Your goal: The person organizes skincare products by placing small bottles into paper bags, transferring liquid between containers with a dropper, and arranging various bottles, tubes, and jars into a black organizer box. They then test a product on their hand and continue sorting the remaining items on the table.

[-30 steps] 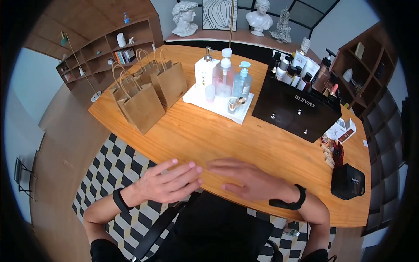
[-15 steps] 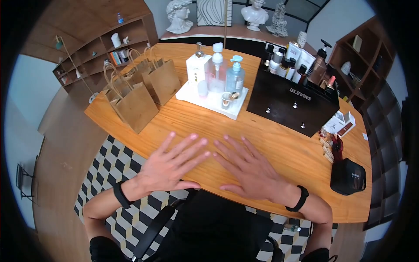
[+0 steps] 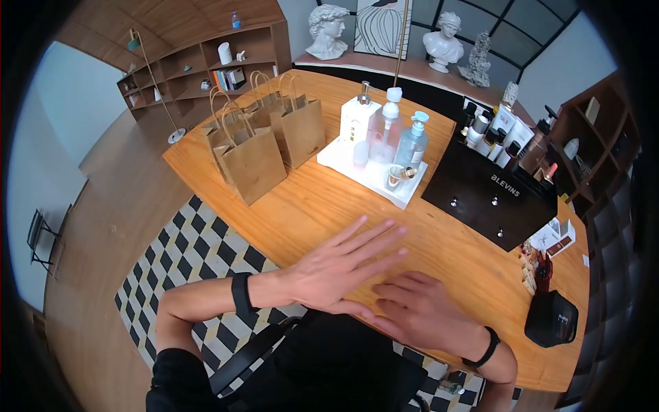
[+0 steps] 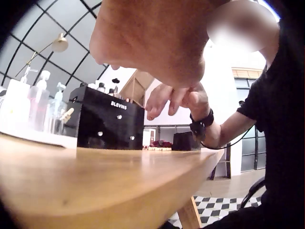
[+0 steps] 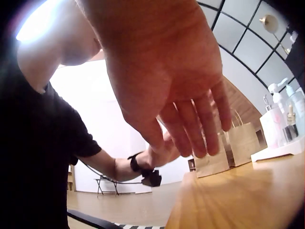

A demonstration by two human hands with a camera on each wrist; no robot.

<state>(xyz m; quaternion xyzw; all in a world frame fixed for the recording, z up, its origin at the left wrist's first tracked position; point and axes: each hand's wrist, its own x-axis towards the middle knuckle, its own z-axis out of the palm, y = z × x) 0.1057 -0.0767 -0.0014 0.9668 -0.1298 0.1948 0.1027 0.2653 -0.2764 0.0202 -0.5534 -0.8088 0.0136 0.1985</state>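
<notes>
Above the front edge of the wooden table (image 3: pixel 322 220), my left hand (image 3: pixel 336 271) is held palm down with its fingers straight and slightly spread. Just to its right is my right hand (image 3: pixel 429 312), its fingers loosely bent and pointing toward the left hand. In the head view the two thumbs overlap. Neither hand holds anything. The right wrist view shows a gap between the tabletop and the hanging fingers (image 5: pixel 200 138) of the right hand. Each wrist wears a black band.
Brown paper bags (image 3: pixel 250 168) stand at the table's left. Behind the hands, a white tray (image 3: pixel 367 180) carries pump bottles (image 3: pixel 412 144) and a small cup. A black drawer box (image 3: pixel 473 196) topped with cosmetics is at right, near a black pouch (image 3: pixel 551 319) and a small white box (image 3: pixel 555 237).
The head view has shifted, so the table items appear further right. My left hand has moved right, closer to the right hand. The right hand's spread fingers have bent.
</notes>
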